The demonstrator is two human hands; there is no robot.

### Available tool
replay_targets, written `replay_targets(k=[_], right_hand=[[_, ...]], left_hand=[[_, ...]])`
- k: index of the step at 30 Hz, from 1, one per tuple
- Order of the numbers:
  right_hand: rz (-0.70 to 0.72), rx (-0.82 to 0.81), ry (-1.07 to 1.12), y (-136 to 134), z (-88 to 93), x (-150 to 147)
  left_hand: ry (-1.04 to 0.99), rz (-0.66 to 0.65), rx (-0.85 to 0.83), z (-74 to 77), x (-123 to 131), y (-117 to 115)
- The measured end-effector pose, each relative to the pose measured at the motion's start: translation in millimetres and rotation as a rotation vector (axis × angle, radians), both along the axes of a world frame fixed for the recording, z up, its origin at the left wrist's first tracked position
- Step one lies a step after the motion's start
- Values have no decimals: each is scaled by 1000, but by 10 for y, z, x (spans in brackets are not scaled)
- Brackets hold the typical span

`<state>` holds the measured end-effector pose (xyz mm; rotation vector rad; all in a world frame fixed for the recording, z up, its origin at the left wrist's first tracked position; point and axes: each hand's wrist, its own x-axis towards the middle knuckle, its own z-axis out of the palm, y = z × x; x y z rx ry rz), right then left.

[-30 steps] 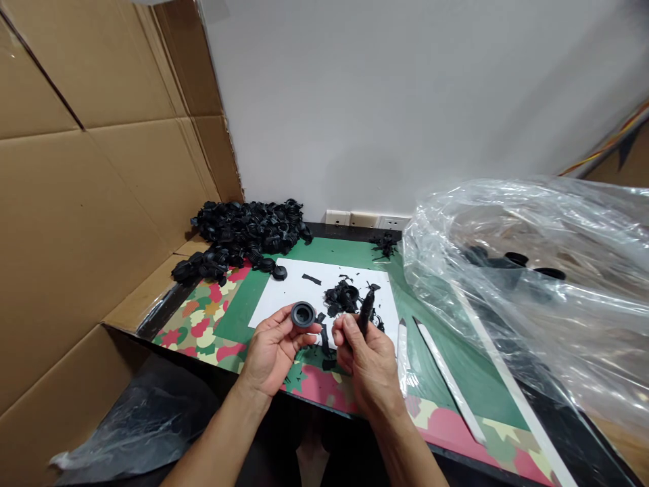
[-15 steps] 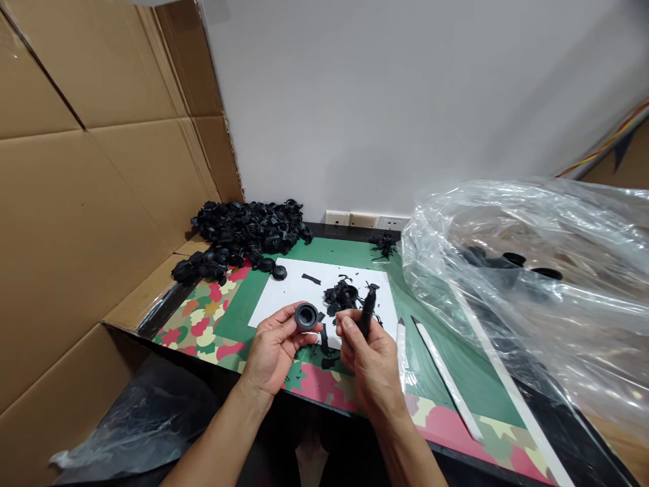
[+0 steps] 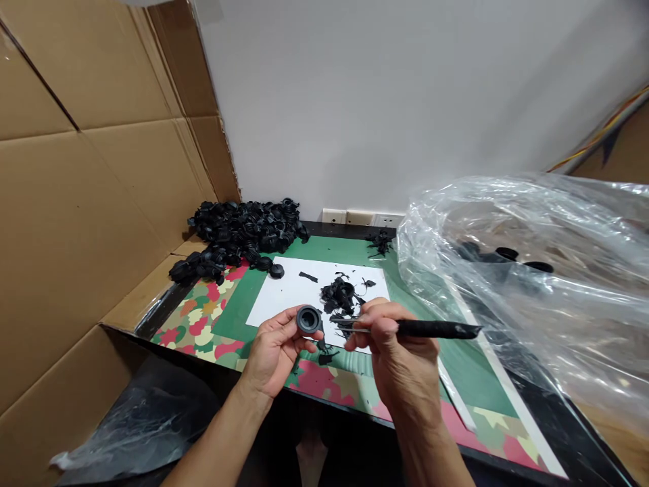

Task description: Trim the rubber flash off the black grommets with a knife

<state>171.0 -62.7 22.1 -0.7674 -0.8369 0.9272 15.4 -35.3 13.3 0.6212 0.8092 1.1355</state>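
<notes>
My left hand (image 3: pixel 274 348) grips a small round black rubber part (image 3: pixel 308 319) by its edge, its hollow side turned up toward me. To the right of it, my right hand (image 3: pixel 400 348) is closed on a pair of tweezers (image 3: pixel 439 329) with a black wrapped handle. Their thin metal tips point left at the rubber part, with a small gap between. Beneath the hands lies a white sheet (image 3: pixel 284 294), partly covered by black rubber scraps (image 3: pixel 339 295).
A heap of black rubber parts (image 3: pixel 248 226) stands at the back left beside a cardboard wall (image 3: pixel 116 169). On the right, a clear plastic bag (image 3: pixel 456 210) holds several black pieces. A white strip (image 3: pixel 459 399) lies on the green mat (image 3: pixel 487 379). Wall sockets (image 3: pixel 359 218) sit behind.
My right hand has swung the tweezers from upright to nearly level, tips toward the rubber part. My left hand still holds the part, tilted slightly differently.
</notes>
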Motion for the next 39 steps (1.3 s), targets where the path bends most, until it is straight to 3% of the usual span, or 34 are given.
replay_targets(k=[7, 10, 15, 22, 39], right_hand=[[266, -186, -47, -27, -23, -107], [214, -113, -164, -33, -42, -95], [1, 48, -323, -24, -73, -89], [-96, 134, -456, 4, -117, -124], [-47, 146, -454, 18, -155, -108]], left_hand=[[-38, -42, 9, -9, -20, -5], [-46, -57, 13, -16, -21, 3], [-25, -87, 19, 13, -11, 5], [-13, -52, 7, 72, 3, -17], [-58, -91, -51, 57, -8, -31]])
